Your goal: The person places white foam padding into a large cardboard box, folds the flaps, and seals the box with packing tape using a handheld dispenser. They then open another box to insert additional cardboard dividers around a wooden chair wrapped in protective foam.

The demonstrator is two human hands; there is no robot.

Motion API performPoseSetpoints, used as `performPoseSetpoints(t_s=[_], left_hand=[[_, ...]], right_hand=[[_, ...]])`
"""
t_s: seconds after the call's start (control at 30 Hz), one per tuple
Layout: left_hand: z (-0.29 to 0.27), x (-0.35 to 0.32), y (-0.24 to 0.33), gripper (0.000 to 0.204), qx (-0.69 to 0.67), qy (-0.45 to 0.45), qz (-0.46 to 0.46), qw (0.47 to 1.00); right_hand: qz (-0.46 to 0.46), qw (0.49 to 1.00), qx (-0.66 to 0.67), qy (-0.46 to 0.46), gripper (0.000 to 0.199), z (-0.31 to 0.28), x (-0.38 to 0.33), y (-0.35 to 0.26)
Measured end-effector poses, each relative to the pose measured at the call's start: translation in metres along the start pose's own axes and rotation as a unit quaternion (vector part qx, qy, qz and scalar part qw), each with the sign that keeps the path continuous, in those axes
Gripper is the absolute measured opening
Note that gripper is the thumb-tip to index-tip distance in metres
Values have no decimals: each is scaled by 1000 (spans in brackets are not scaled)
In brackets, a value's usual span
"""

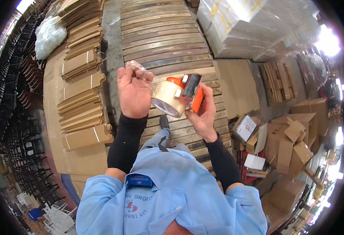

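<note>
Tape gun is sitting in R hand, fingers wrapping round its orange side. L hand is half curling, pinching the clear tape strip coming off the roll. Wood slats are running underneath, flattened cardboard stacks are lying off left, n a plastic-wrapped load's standing farther back, top right.

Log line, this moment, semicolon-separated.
left hand: touching clear tape strip; right hand: holding orange tape dispenser; tape roll: on dispenser; wooden slats: underfoot
</note>
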State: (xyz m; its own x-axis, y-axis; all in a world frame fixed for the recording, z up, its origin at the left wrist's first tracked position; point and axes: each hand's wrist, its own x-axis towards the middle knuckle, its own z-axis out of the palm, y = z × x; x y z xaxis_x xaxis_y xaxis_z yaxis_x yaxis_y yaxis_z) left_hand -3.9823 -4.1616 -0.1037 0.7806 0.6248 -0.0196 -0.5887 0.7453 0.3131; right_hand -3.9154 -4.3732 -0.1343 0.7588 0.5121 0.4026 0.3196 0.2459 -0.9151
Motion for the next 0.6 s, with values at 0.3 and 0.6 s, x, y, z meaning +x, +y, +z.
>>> performPoseSetpoints(t_s=[0.3,0.6], left_hand=[[10,157,-42,20,32,73,87,993],[31,323,-27,12,325,-100,95,936]], right_hand=[[102,987,123,5,80,28,124,62],[319,862,390,-63,49,-3,309,162]])
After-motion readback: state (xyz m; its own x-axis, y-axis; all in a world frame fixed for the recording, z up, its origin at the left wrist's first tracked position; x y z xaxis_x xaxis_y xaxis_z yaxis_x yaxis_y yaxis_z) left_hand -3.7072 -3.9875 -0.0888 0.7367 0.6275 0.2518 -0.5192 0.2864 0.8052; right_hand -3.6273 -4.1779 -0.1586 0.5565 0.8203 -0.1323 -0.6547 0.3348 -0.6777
